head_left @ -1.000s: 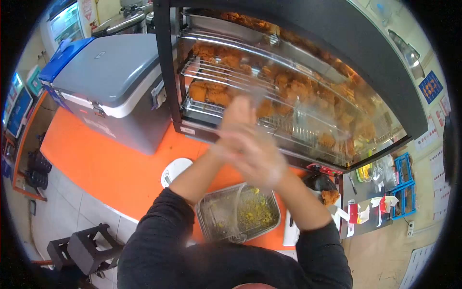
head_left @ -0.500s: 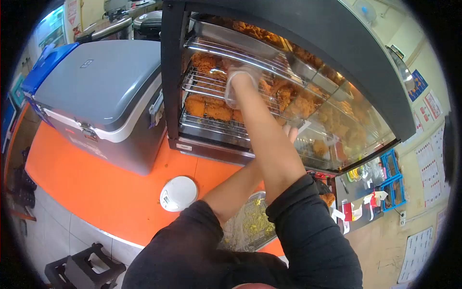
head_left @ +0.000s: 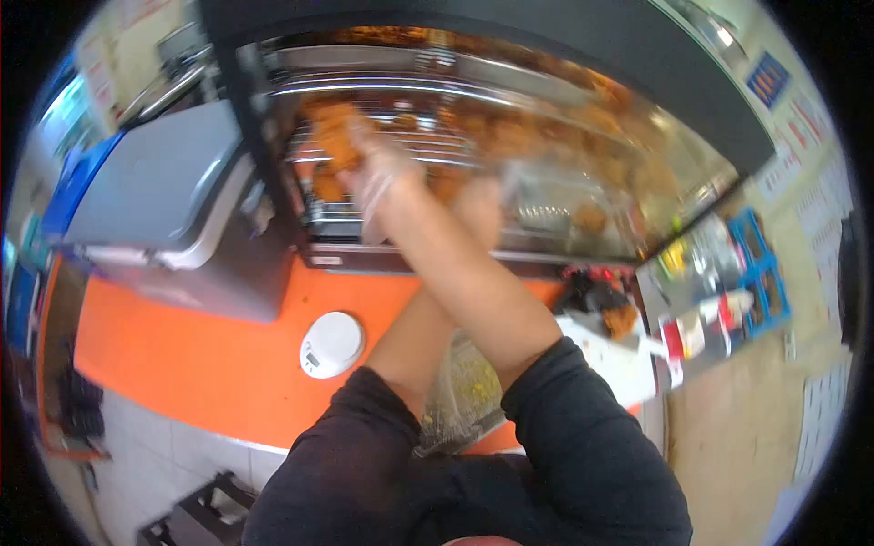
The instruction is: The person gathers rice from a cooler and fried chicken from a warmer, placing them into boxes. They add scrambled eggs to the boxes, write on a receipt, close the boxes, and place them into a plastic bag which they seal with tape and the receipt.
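My arms cross, with the right one on top reaching to the left. In a clear plastic glove, my right hand (head_left: 381, 173) is closed on a piece of fried chicken (head_left: 333, 136) over the wire rack (head_left: 432, 146) of the glass display warmer (head_left: 510, 264). My left hand (head_left: 480, 207) extends beneath the right arm to the warmer's front. Blur and the right forearm hide its fingers, so what it holds, if anything, cannot be told. Beside it, clear plastic or glass (head_left: 551, 196) shows blurred. More fried pieces (head_left: 328, 185) lie on the rack.
On the orange counter (head_left: 209, 364) stand a grey cooler box (head_left: 164, 182) and a white kitchen scale (head_left: 332, 345). A tray with yellowish bits (head_left: 469, 391) lies below my arms. Blue crates (head_left: 760, 273) stand at right, and a dark stool (head_left: 205, 510) on the floor.
My right hand has moved left and toward the rack's front, with fried chicken now visible in it. My left hand has shifted left. The camera view has turned.
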{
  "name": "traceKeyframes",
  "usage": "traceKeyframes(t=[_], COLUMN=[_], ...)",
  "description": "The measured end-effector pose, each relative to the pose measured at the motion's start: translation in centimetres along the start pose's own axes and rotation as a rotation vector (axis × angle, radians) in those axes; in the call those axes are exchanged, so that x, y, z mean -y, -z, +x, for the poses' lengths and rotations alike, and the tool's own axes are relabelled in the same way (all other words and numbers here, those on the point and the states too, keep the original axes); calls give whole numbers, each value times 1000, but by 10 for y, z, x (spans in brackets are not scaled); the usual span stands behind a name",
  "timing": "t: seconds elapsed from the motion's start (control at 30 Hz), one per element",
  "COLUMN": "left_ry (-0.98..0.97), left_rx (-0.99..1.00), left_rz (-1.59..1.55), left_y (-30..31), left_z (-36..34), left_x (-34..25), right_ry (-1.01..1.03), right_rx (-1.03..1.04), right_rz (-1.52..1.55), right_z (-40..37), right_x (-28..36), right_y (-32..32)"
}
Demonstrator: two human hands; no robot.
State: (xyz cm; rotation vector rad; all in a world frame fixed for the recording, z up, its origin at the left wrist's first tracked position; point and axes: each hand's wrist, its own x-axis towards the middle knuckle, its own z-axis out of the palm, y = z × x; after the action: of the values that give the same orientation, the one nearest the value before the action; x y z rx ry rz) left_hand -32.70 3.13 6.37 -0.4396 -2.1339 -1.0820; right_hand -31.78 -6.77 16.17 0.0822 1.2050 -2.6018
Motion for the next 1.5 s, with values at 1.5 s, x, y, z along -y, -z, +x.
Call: traceKeyframes(t=[1.5], left_ry=[1693], left_rx=[531], left_rz=[243], left_y=[28], left_z=[-621], left_x=[-275], right_ry=[180], right_rx=[528], right_rz=[2], right_z=[-285], right_x=[314], right_y=[475])
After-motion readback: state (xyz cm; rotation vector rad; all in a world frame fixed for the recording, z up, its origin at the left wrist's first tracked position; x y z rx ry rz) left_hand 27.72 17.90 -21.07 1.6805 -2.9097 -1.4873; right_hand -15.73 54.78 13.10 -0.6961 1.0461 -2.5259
